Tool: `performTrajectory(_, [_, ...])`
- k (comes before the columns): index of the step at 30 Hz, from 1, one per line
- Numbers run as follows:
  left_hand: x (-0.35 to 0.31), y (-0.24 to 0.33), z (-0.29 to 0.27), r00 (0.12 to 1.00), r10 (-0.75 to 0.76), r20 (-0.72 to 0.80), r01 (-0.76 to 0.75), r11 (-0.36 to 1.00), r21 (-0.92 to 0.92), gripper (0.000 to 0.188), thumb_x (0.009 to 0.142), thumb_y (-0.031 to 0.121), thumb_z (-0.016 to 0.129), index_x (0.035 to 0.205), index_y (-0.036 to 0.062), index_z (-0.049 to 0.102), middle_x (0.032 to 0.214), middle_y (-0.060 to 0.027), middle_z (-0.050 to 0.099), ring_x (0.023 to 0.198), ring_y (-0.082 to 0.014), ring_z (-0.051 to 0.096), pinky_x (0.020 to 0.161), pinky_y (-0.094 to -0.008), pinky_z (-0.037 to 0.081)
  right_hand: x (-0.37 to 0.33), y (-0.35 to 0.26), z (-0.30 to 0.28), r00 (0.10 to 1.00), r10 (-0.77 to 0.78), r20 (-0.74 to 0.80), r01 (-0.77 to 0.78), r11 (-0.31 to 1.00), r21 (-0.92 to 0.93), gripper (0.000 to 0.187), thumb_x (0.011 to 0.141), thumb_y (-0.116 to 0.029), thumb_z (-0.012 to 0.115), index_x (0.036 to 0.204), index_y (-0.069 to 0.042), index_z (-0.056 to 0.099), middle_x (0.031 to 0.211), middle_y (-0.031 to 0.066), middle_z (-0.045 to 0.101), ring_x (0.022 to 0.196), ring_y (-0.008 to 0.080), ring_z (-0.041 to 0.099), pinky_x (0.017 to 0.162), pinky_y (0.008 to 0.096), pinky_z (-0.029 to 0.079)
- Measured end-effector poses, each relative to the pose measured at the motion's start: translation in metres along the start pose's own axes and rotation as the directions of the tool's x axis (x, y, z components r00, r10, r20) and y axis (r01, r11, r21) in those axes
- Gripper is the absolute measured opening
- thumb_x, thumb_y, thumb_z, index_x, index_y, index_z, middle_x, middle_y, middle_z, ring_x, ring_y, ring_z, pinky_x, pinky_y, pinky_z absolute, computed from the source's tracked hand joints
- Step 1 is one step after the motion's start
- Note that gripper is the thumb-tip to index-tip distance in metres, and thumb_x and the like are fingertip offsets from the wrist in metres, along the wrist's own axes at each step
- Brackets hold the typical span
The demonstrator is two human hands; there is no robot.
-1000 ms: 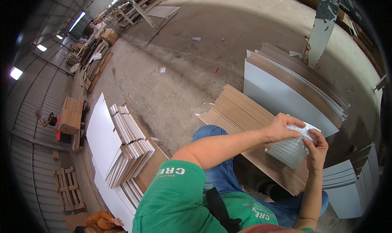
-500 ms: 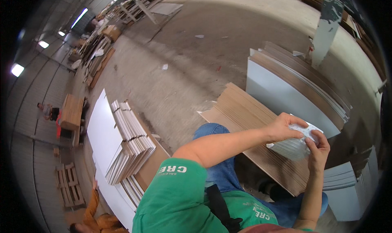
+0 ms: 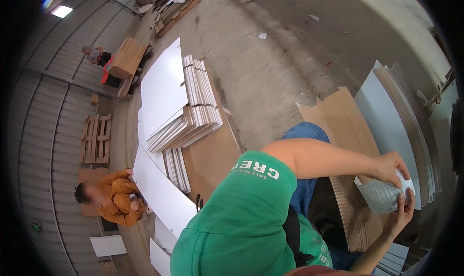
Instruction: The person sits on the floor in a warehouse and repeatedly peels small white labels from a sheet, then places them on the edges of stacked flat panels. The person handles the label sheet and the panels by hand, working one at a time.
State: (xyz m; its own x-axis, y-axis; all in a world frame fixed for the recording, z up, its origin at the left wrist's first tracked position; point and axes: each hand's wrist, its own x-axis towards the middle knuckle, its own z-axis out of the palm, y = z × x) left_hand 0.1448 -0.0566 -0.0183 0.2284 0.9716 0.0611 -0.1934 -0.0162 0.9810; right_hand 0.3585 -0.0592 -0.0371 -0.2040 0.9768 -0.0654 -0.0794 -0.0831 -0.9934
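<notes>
At the right, a translucent plastic pouch point(image 3: 378, 196) with a printed white part at its top hangs in front of brown boards. My left hand point(image 3: 390, 168) pinches its upper edge from the far side. On its near side, my right hand point(image 3: 404, 212) grips the same edge with bent fingers. The two hands are close together. Beneath the pouch is a stack of brown boards point(image 3: 351, 148), and a white panel point(image 3: 386, 114) stands on edge behind it. What the pouch contains, I cannot make out.
A stack of white panels point(image 3: 163, 90) lies left of me on a brown board point(image 3: 205, 155). Beyond it, a co-worker in orange-brown point(image 3: 118, 194) touches a white panel. Farther off are a wooden pallet point(image 3: 96, 138), a brown stack point(image 3: 126, 58) and another person point(image 3: 96, 56).
My view has swung left, bringing more of the co-worker and white panels into sight. Both hands still hold the pouch, now farther right in the picture.
</notes>
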Motion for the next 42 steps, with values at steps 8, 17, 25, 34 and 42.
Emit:
performTrajectory(8, [0.003,-0.009,0.003,1.0,-0.008,-0.014,0.009,0.999,0.043,0.033,0.06,0.009,0.071,0.092,0.0002,0.067,0.096,-0.0139,0.065,0.089,-0.0199,0.061,0.08,-0.0285,0.047,0.002,0.012,-0.011,0.997,0.049,-0.051,-0.047,0.998,0.045,0.035,0.083,-0.002,0.058,0.116,0.003,0.049,0.113,0.0108,0.054,0.098,0.0145,0.053,0.083,0.0266,0.043])
performTrajectory(17, [0.007,0.01,0.0,0.989,-0.143,0.026,0.136,0.974,0.179,0.037,0.068,0.014,0.071,0.103,0.0028,0.063,0.102,-0.0125,0.063,0.092,-0.0175,0.058,0.083,-0.0286,0.045,0.002,-0.016,0.011,0.998,-0.018,-0.054,0.02,1.0,0.018,0.031,0.073,0.001,0.067,0.102,-0.002,0.059,0.097,0.0047,0.059,0.085,0.0113,0.055,0.075,0.0229,0.045])
performTrajectory(25, [0.005,0.011,0.008,0.974,-0.21,0.081,0.213,0.976,-0.039,0.031,0.077,0.011,0.066,0.106,0.0009,0.061,0.1,-0.0074,0.062,0.088,-0.0121,0.056,0.078,-0.0252,0.047,-0.004,-0.031,0.012,0.999,0.002,-0.054,0.005,0.992,0.127,0.026,0.072,0.001,0.068,0.097,-0.001,0.061,0.09,0.0032,0.06,0.081,0.0098,0.055,0.071,0.0228,0.046])
performTrajectory(34, [0.001,0.014,0.005,0.98,-0.179,0.083,0.177,0.984,0.027,0.03,0.079,0.013,0.066,0.108,0.0034,0.061,0.102,-0.0064,0.062,0.09,-0.0114,0.056,0.08,-0.0257,0.047,-0.005,-0.026,0.014,1.0,-0.008,-0.026,0.011,0.99,0.14,0.025,0.073,-0.001,0.069,0.096,-0.001,0.061,0.09,0.0035,0.061,0.081,0.0096,0.055,0.07,0.0225,0.046])
performTrajectory(42, [0.002,0.018,0.005,0.975,-0.203,0.085,0.205,0.979,-0.019,0.031,0.078,0.012,0.067,0.107,0.0036,0.061,0.1,-0.0064,0.063,0.088,-0.0111,0.057,0.079,-0.0251,0.047,-0.006,-0.03,0.016,1.0,-0.007,-0.022,0.01,0.991,0.135,0.023,0.073,-0.001,0.069,0.095,-0.002,0.062,0.09,0.0032,0.061,0.081,0.0098,0.055,0.071,0.0224,0.046])
